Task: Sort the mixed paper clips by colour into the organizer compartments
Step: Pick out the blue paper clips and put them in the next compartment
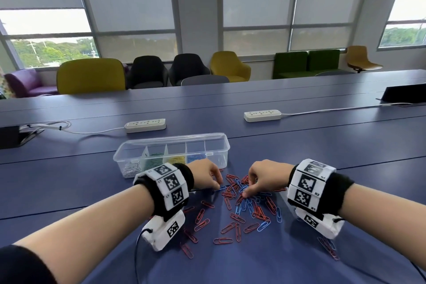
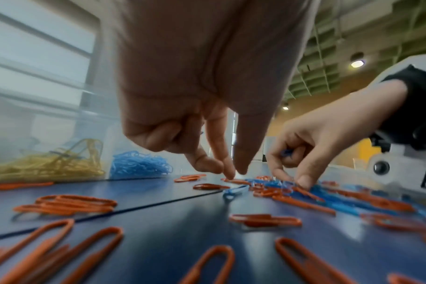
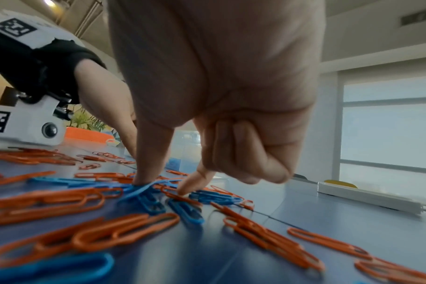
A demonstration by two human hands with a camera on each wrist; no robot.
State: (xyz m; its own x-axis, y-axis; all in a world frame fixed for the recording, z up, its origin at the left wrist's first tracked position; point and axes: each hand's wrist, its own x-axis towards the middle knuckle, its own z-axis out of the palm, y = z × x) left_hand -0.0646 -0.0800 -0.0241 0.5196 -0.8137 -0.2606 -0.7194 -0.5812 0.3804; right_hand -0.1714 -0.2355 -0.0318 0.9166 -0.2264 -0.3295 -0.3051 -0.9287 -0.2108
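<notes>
A clear organizer (image 1: 221,145) holds white, green, yellow (image 2: 44,165) and blue clips (image 2: 139,165) in separate compartments. Red-orange and blue paper clips (image 1: 244,207) lie mixed on the blue table in front of it. My left hand (image 1: 217,185) points down at the pile's left edge. Its thumb and fingertips (image 2: 241,171) pinch at one end of a blue clip (image 2: 234,192). My right hand (image 1: 246,193) is over the pile's middle. Its thumb (image 3: 144,173) presses on blue clips (image 3: 144,194), its index fingertip (image 3: 185,188) touches beside them, and its other fingers are curled round more blue clips (image 2: 286,152).
Two white power strips (image 1: 145,125) (image 1: 262,115) with cables lie behind the organizer. A black box (image 1: 9,136) sits at the far left and another (image 1: 405,93) at the far right. Loose clips (image 1: 329,249) reach under both wrists. Chairs line the window wall.
</notes>
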